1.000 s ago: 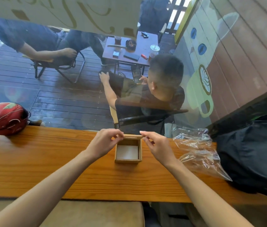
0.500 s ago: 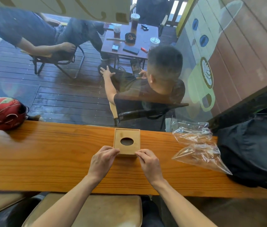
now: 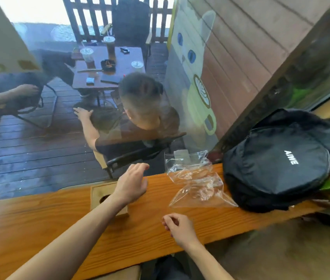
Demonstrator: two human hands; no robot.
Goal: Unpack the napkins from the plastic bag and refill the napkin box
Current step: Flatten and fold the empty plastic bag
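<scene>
The wooden napkin box (image 3: 99, 194) stands on the wooden counter (image 3: 38, 229) with its lid on; an oval hole shows in the lid. My left hand (image 3: 131, 184) hovers over the box's right side with fingers spread, holding nothing, and my forearm covers part of the lid. To the right lies the clear plastic bag (image 3: 196, 182), crumpled and flat, apparently empty. My right hand (image 3: 178, 227) rests above the counter near its front edge, fingers loosely curled, nothing in it. No napkins are visible.
A black backpack (image 3: 277, 164) sits on the counter right of the bag. A glass pane runs along the counter's far edge; beyond it a seated person (image 3: 139, 110) and a small table (image 3: 109, 67) with cups.
Both hands have left the box's front edge. My left hand moved up and right over the lid; my right hand drew back toward the front edge. The view swung right.
</scene>
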